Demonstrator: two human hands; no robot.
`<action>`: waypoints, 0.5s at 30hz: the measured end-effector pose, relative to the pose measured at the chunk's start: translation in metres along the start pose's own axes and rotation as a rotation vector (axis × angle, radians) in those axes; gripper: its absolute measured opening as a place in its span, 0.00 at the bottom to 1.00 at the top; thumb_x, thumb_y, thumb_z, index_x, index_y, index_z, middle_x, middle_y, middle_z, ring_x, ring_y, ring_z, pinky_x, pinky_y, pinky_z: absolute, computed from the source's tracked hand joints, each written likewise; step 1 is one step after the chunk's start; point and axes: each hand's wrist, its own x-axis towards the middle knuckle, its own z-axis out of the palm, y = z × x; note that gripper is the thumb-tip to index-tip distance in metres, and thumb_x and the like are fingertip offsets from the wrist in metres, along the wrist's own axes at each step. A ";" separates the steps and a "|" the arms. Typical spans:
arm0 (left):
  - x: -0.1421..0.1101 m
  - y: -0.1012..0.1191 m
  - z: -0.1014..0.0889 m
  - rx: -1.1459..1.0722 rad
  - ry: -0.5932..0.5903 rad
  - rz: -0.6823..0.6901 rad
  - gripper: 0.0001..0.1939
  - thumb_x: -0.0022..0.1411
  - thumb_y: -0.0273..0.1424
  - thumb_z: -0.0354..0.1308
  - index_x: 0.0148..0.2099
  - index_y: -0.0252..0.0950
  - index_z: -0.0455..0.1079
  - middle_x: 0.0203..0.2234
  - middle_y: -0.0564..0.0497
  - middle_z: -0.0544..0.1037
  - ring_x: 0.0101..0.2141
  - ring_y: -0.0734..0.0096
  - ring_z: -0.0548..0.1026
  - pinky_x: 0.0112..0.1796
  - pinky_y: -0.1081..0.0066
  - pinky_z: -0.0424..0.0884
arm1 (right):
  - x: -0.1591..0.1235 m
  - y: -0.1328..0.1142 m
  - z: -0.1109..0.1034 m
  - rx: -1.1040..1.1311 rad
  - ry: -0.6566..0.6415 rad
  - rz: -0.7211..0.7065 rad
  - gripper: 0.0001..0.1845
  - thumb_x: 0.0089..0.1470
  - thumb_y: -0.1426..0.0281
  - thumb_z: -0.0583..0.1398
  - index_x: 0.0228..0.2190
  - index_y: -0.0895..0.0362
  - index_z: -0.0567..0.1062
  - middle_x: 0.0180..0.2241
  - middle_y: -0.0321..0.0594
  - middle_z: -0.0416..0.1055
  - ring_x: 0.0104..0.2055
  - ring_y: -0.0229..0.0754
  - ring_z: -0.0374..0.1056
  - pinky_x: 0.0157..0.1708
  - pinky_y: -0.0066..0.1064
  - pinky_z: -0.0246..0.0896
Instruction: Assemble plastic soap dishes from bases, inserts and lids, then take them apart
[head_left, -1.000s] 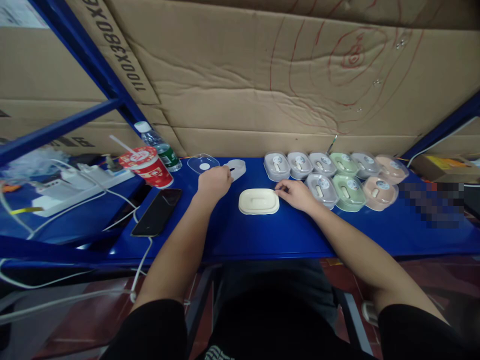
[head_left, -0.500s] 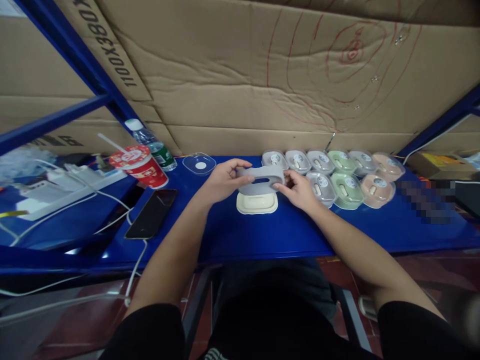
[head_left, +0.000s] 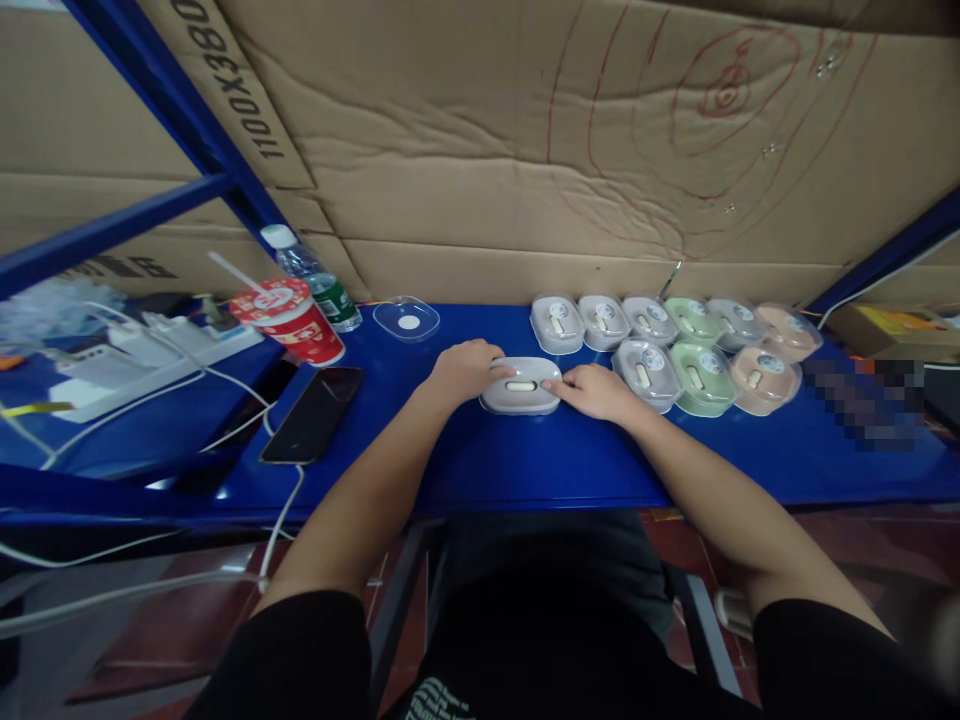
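A grey, rounded plastic cover (head_left: 519, 402) sits low on the blue tabletop, with a slot in its top. Through that slot shows a cream inner piece (head_left: 520, 386); the rest of the piece is hidden beneath the cover. My left hand (head_left: 466, 370) grips the cover's left end, thumb on top near the slot. At the right end my right hand (head_left: 596, 390) holds it the same way, its other fingers partly hidden. A clear lid (head_left: 420, 312) with a round white sticker lies behind and left of my hands.
Several lidded boxes in grey, green (head_left: 703, 380) and pink (head_left: 765, 382) stand in two rows at the right. To the left are a phone (head_left: 311, 415), a red cup (head_left: 304, 325), a water bottle (head_left: 330, 295) and a white power strip (head_left: 135, 375) with cables. Cardboard (head_left: 450, 200) backs the table (head_left: 540, 470).
Both hands have brought the grey cover down over the cream piece. The cover was tilted above it before; now it lies level around it. The view has shifted slightly.
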 end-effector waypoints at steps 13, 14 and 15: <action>0.025 -0.037 0.016 -0.221 0.127 -0.106 0.27 0.66 0.57 0.56 0.51 0.42 0.81 0.54 0.43 0.77 0.54 0.56 0.77 0.57 0.61 0.71 | 0.002 0.007 0.003 0.046 0.016 -0.051 0.37 0.66 0.37 0.49 0.24 0.53 0.73 0.29 0.40 0.78 0.33 0.45 0.72 0.30 0.34 0.50; 0.024 -0.040 0.013 -0.227 0.201 -0.153 0.29 0.69 0.57 0.52 0.54 0.41 0.80 0.54 0.42 0.76 0.55 0.55 0.76 0.58 0.60 0.70 | 0.002 0.007 0.003 0.042 0.016 -0.054 0.37 0.66 0.37 0.49 0.23 0.53 0.73 0.29 0.40 0.78 0.33 0.45 0.71 0.30 0.34 0.50; 0.022 -0.044 0.010 -0.219 0.277 -0.208 0.31 0.72 0.56 0.48 0.56 0.40 0.78 0.56 0.40 0.76 0.55 0.53 0.76 0.58 0.58 0.70 | 0.001 0.006 0.003 0.038 0.015 -0.056 0.37 0.66 0.37 0.49 0.23 0.53 0.72 0.29 0.40 0.78 0.33 0.45 0.71 0.30 0.34 0.49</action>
